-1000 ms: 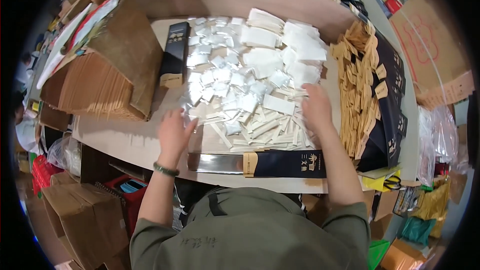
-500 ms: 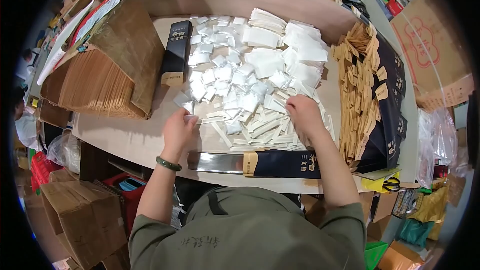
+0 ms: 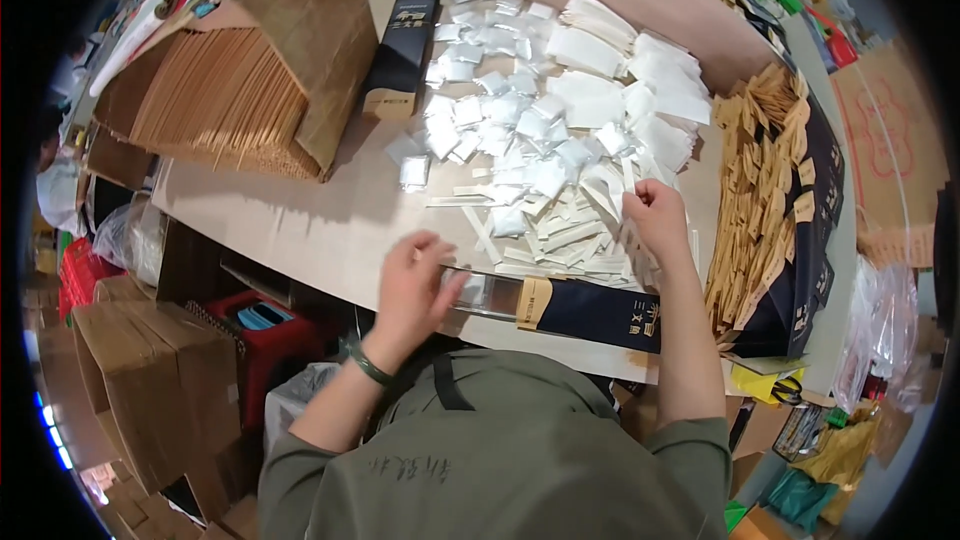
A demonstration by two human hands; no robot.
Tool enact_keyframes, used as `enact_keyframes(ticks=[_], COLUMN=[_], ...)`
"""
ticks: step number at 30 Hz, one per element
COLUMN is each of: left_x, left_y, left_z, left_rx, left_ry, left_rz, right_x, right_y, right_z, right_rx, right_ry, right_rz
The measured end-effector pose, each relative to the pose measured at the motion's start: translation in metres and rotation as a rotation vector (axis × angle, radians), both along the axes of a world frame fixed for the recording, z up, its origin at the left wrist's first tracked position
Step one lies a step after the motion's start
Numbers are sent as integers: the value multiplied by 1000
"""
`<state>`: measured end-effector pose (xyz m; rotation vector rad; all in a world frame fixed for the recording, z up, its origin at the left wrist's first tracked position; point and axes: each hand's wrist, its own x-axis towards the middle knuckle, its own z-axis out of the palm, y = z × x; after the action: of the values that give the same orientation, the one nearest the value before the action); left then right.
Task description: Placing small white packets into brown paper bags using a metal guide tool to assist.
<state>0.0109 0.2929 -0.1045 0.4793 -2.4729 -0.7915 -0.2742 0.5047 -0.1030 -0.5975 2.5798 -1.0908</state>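
Observation:
My left hand (image 3: 412,285) is at the near table edge with its fingers curled, touching the clear end of a long dark package (image 3: 595,312) that has a tan band. Whether it holds anything is hidden. My right hand (image 3: 655,215) is pinched shut on a thin white strip at the right side of a heap of long white strips (image 3: 560,238). Beyond the strips lies a spread of several small white sachets (image 3: 505,125). One sachet (image 3: 412,172) lies apart to the left.
A thick stack of brown paper bags (image 3: 215,95) fills the left of the round table (image 3: 320,220). A second dark box (image 3: 400,40) lies at the back. Tan tags (image 3: 760,190) are piled on dark packages (image 3: 815,230) at the right. Cardboard boxes (image 3: 130,370) stand below.
My left hand has drawn back from the sachets to the near table edge, onto the long package. My right hand shifted slightly right and closed on a strip.

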Motion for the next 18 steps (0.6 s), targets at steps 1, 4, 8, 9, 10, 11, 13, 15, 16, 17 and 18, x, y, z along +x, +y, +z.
enact_keyframes(ticks=[1,4,8,9,10,11,13,15,16,17,18], left_x=[0,-7,-19,-20,-20,-20,-24,-31,-32,-32,-32], left_y=[-19,-114,-230,-251,-268,-275,-276,-272,-273,-276,-277], left_z=[6,63,116,116,115,113,106,107,106,104,102], left_rx=[-73,-238,-356,-358,-306,-250,-253,-322,-320,-376,-432], left_ry=[36,219,110,114,-155,-423,-317,-398,-396,-408,-420], left_rz=[17,104,537,541,471,393,312,309,306,296,285], right_x=[5,51,131,144,153,159,161,161,162,164,166], right_y=[-1,-26,-65,-71,-72,-72,-63,-58,-59,-62,-64], right_z=[3,41,41,33,22,12,7,9,9,9,9], right_rx=[-150,-274,-215,-183,-84,16,74,55,58,4,-49], right_ry=[-122,-276,-133,77,169,261,345,298,299,223,149], right_rz=[-60,66,428,568,669,766,835,781,779,724,668])
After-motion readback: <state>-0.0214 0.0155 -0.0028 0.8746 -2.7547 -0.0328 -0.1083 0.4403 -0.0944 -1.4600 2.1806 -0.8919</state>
